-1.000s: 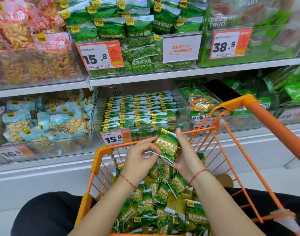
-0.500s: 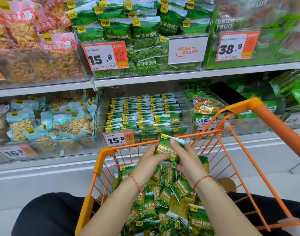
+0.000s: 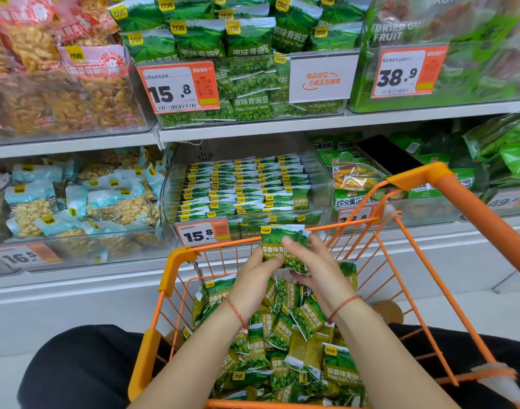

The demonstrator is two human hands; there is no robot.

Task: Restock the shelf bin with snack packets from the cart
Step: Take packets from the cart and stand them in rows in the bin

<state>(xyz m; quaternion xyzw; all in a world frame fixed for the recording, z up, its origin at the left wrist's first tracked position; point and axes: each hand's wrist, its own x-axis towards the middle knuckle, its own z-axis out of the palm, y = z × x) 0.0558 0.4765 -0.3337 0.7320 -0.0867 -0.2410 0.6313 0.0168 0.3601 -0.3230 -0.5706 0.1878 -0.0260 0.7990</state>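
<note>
Your left hand (image 3: pixel 254 278) and right hand (image 3: pixel 315 262) both grip the same small stack of green pea packets (image 3: pixel 279 246), fingers curled round its sides, holding it upright just above the front rim of the orange cart (image 3: pixel 179 261). Compared with a second ago, the stack sits squarer and more closed between your palms, and your right hand has moved from behind the packets to wrap over their right edge; judge this as the packets being aligned into a neat bundle before transfer. No packet has yet left for the shelf. The target shelf bin (image 3: pixel 320 184), a clear tray on the lower shelf directly ahead, already holds orderly rows of matching packets, with free space visible at its front and right. Many loose packets remain heaped in the cart basket below your wrists, so the task is far from complete. Adjacent bins hold nut packs (image 3: pixel 31 208) to the left and mixed fruit bags (image 3: pixel 353 178) to the right; price tags front each bin.
</note>
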